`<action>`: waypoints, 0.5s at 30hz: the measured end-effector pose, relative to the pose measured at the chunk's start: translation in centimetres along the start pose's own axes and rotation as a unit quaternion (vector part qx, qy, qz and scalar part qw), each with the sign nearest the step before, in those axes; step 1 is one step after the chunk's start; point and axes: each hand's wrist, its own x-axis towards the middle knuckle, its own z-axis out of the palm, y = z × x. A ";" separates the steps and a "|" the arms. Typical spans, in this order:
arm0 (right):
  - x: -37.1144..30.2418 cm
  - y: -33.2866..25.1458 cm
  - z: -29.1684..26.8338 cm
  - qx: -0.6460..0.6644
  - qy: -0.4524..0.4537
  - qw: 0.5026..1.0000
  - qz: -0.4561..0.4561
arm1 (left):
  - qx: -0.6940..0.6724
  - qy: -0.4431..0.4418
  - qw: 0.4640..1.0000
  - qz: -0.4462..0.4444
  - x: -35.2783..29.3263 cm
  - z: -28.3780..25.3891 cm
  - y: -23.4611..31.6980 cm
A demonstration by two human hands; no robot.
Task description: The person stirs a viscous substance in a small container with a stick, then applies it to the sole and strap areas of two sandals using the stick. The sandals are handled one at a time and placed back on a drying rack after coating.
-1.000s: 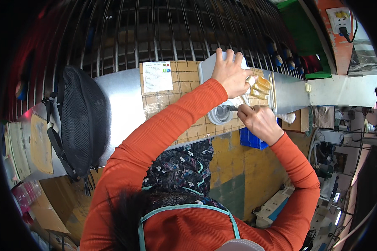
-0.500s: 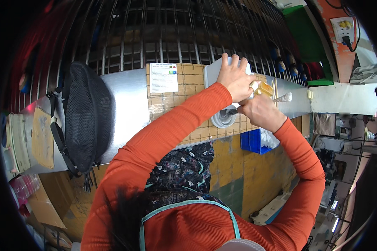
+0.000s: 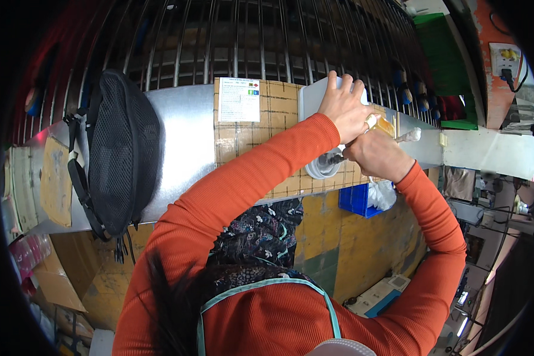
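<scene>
My left hand [image 3: 345, 110] lies with fingers spread on a white rectangular tray or box [image 3: 312, 101] on the bench. Close beside it, my right hand [image 3: 381, 155] is closed, and a dark-tipped tool [image 3: 337, 158] pokes out of its fingers over a small round white tub [image 3: 321, 171]. The tool's kind is unclear, and the hand hides the rest of it. Just past the knuckles sit an amber-yellow piece [image 3: 386, 126] and a white wad [image 3: 410, 135], which seems to be on a stick.
Brown taped cardboard [image 3: 267, 101] with a printed sheet [image 3: 239, 99] covers part of the metal bench [image 3: 187, 127]. A black mesh seat-like pad [image 3: 124, 154] stands at left. Metal bars [image 3: 237, 41] run behind. Below right hangs a blue bin [image 3: 353, 200] with a white bag [image 3: 381, 194].
The view has shifted slightly, so the bench and both hands appear a little further right. My hands keep nearly the same pose at the tray and tub.
</scene>
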 end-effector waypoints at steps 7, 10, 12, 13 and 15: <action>-0.2 0.6 0.9 0.056 0.041 0.997 -0.017 | -0.010 0.014 1.000 0.005 0.0 0.2 -0.1; -0.8 1.1 1.8 0.119 0.062 0.991 -0.005 | -0.009 0.003 1.000 0.003 0.0 0.2 -0.2; -1.3 1.4 2.5 0.168 0.060 0.984 0.014 | -0.011 0.002 1.000 0.004 0.0 0.2 -0.2; -1.5 1.6 2.8 0.190 0.062 0.980 0.019 | -0.010 0.005 1.000 0.004 0.0 0.2 -0.2; -2.0 1.9 3.5 0.235 0.081 0.968 0.025 | -0.008 0.011 1.000 0.006 0.0 0.2 -0.2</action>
